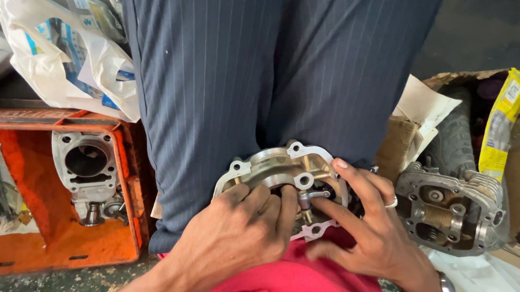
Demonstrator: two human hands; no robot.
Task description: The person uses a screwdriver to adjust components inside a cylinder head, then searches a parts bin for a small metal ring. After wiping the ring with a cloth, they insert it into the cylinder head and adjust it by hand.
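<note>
Orange crate (19,256) holds an engine cylinder (86,165); both hands, left (240,234) and right (369,229), grip a cylinder head (272,166).

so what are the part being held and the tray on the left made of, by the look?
Silvery engine cylinder head: likely bare cast aluminium, with a dull grey matte skin and brighter machined faces. Orange rectangular tray: probably moulded plastic, with uniform colour, ribbed rim and slotted wall; grimy, so not certain.

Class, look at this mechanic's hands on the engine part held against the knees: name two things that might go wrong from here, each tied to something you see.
1. The metal engine head rests only against the trousers; it may slip.
2. The left hand and right hand crowd a small rocker piece; fingertips may get pinched.
</note>
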